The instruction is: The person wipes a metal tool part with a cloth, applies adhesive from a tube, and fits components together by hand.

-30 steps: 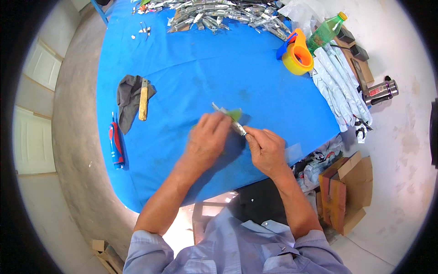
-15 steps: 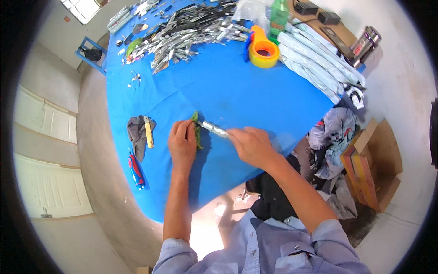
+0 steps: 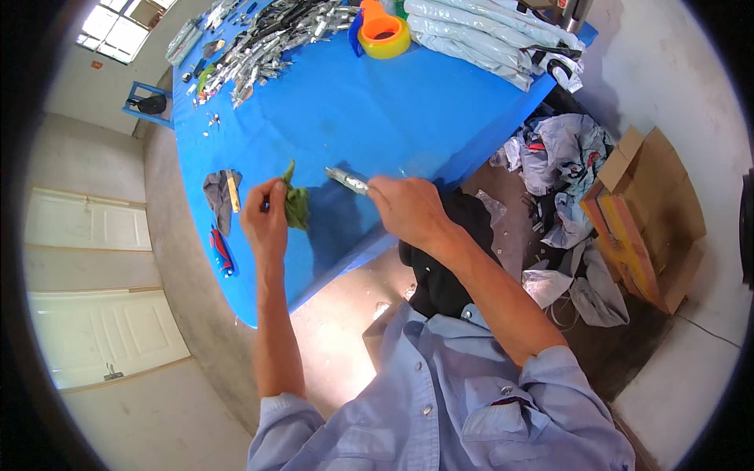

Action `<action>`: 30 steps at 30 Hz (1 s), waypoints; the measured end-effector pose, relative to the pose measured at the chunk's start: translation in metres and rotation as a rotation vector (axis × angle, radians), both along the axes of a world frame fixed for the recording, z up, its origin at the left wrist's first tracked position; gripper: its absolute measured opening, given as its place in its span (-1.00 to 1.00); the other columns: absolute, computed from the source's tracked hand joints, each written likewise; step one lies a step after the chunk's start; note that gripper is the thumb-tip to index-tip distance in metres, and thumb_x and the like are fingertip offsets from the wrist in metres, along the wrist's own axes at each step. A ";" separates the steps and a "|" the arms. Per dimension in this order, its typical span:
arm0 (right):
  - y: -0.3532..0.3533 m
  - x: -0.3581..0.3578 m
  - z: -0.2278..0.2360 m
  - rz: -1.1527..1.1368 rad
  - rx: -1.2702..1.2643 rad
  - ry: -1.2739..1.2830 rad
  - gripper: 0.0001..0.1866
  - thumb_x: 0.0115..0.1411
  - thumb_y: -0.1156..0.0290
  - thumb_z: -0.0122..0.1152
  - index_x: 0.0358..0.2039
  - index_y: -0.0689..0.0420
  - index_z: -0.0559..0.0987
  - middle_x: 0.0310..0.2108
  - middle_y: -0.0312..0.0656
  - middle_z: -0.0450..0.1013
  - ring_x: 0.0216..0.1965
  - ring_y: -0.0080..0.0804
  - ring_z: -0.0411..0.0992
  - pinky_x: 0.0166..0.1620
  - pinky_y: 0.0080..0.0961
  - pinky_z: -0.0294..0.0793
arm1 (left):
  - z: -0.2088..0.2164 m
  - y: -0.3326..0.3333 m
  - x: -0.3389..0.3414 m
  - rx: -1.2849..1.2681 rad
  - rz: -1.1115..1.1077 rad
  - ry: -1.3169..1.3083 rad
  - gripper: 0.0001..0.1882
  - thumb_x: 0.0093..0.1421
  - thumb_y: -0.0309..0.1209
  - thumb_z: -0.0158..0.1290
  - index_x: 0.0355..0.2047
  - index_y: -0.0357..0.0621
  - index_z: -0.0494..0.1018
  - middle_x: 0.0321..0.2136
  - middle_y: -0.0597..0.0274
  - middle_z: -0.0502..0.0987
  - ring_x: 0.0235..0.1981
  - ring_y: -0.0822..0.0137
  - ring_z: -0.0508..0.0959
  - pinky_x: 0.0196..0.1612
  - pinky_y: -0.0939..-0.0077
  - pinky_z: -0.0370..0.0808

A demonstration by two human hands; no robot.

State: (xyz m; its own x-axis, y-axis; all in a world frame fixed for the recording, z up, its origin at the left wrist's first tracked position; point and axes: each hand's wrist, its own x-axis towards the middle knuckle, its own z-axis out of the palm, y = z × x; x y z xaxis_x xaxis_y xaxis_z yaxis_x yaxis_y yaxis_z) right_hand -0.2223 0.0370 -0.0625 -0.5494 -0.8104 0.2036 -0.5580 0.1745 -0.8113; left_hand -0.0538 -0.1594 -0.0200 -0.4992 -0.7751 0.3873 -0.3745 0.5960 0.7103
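Observation:
My left hand [image 3: 265, 216] pinches a crumpled green cloth [image 3: 297, 207] between thumb and fingers, just above the blue table cover [image 3: 330, 110]. Closed round one end of a slim silvery piece [image 3: 345, 180] is my right hand [image 3: 412, 208]; the piece points away to the left, apart from the cloth. Its exact kind cannot be made out. Left of my left hand lie a dark grey cloth [image 3: 216, 192] with a narrow yellow tool [image 3: 233, 192] on it, and a blue-and-red tube-shaped thing [image 3: 220, 253].
Many silver and black slim pieces [image 3: 267, 51] are heaped at the far left. An orange tape dispenser [image 3: 382, 31] with yellow tape stands at the far side, beside pale plastic bags [image 3: 471, 35]. Right of the table are piled crumpled bags [image 3: 569, 149] and an open carton [image 3: 648, 220].
The silvery piece has come away from the green cloth. Both hands are raised and farther apart, the left one lifting the cloth. The view has shifted, showing more floor at the right.

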 end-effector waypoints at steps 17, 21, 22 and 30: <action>0.033 -0.001 -0.031 -0.086 -0.228 -0.309 -0.84 0.32 0.29 0.24 -0.21 0.06 0.68 -0.49 -0.06 0.57 -0.44 -0.01 0.57 -0.39 -0.14 0.49 | -0.012 0.103 0.007 -0.261 -0.072 -0.181 -0.86 0.30 -0.53 0.19 -0.14 -0.26 0.62 -0.15 0.07 0.65 -0.20 0.22 0.67 -0.24 0.42 0.59; 0.034 -0.002 -0.032 -0.099 -0.256 -0.193 -0.83 0.33 0.26 0.22 -0.22 0.05 0.68 -0.48 -0.05 0.58 -0.42 0.01 0.57 -0.37 -0.11 0.50 | 0.019 0.111 -0.010 -0.578 0.022 -0.246 -0.79 0.27 -0.52 0.24 -0.08 -0.21 0.61 -0.07 0.01 0.64 -0.07 0.03 0.65 -0.02 0.25 0.57; 0.035 -0.004 -0.035 -0.115 -0.271 -0.154 -0.82 0.34 0.26 0.22 -0.22 0.04 0.69 -0.47 -0.04 0.58 -0.42 0.02 0.57 -0.37 -0.10 0.51 | 0.022 0.118 -0.013 -0.654 0.026 -0.266 -0.77 0.26 -0.52 0.26 -0.07 -0.19 0.61 -0.07 0.01 0.64 -0.06 0.02 0.65 0.01 0.24 0.56; 0.031 -0.004 -0.036 -0.107 -0.277 -0.174 -0.87 0.28 0.34 0.27 -0.23 0.06 0.69 -0.53 -0.08 0.56 -0.47 -0.04 0.57 -0.40 -0.23 0.51 | -0.044 0.214 -0.003 -0.160 -0.443 -0.365 -0.76 0.09 -0.49 0.38 -0.22 -0.18 0.64 -0.27 0.10 0.66 -0.35 0.20 0.67 -0.34 0.34 0.60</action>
State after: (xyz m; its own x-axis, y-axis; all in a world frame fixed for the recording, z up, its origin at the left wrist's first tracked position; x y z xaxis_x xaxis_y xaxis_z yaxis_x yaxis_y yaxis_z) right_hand -0.2259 0.0682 -0.0984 -0.6742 -0.6734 0.3033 -0.3974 -0.0154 -0.9175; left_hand -0.0568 0.0547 -0.0635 -0.8843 -0.4091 0.2250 -0.2690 0.8402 0.4708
